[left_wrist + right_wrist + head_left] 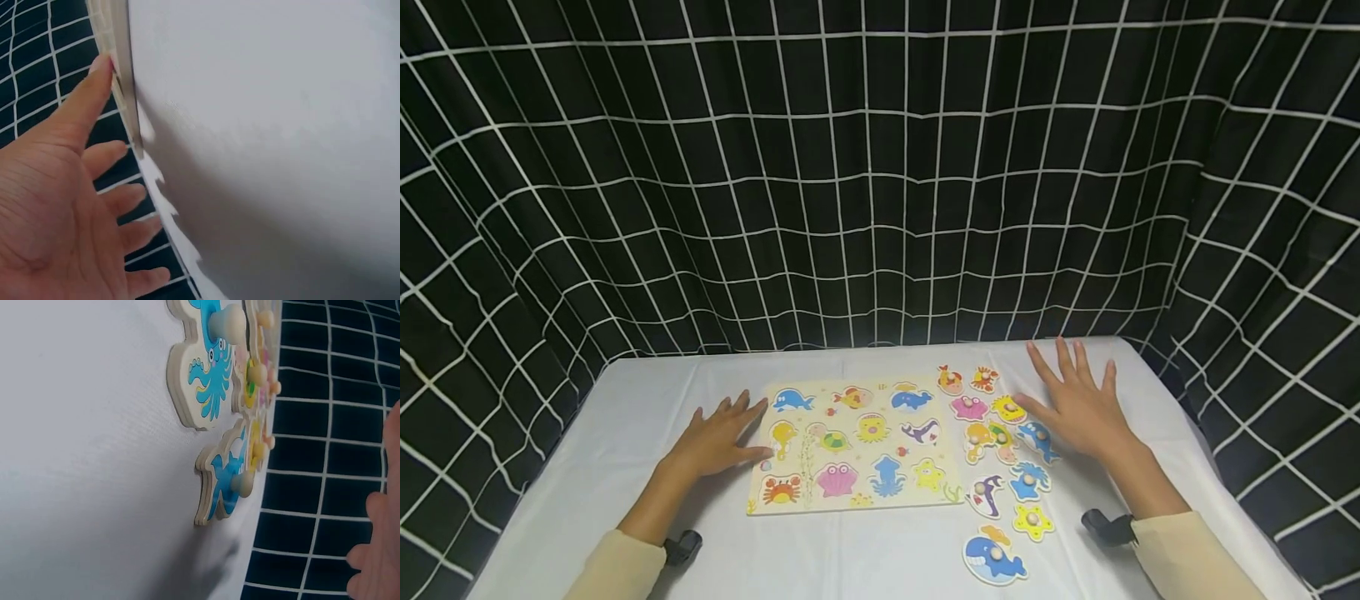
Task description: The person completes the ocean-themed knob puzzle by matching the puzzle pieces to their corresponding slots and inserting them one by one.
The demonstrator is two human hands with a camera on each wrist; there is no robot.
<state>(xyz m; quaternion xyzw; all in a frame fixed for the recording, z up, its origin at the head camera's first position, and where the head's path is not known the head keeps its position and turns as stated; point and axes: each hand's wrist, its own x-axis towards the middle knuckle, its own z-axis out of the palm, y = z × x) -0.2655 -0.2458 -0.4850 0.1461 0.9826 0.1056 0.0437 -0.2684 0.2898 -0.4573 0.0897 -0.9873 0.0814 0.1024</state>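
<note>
A wooden puzzle board (887, 504) printed with sea animals lies flat on the white table. My left hand (711, 442) is at its left edge, fingers spread, the thumb reaching the board's side; in the left wrist view the thumb (94, 94) overlaps that edge. To the right of the board lie several loose knobbed pieces, among them a whale piece (992, 560), a yellow starfish piece (1024, 527) and an octopus piece (215, 394). My right hand (1082, 408) hovers beside them with fingers spread and nothing held, nearest the yellow puffer piece (1004, 410) and a blue piece (226, 478).
The table (820, 558) is covered in white cloth. A black curtain with a white grid (887, 200) surrounds its back and sides. Dark wrist straps with cameras (683, 548) sit at both sleeves. A crab piece (985, 380) and a fish piece (950, 382) lie near the board's upper right corner.
</note>
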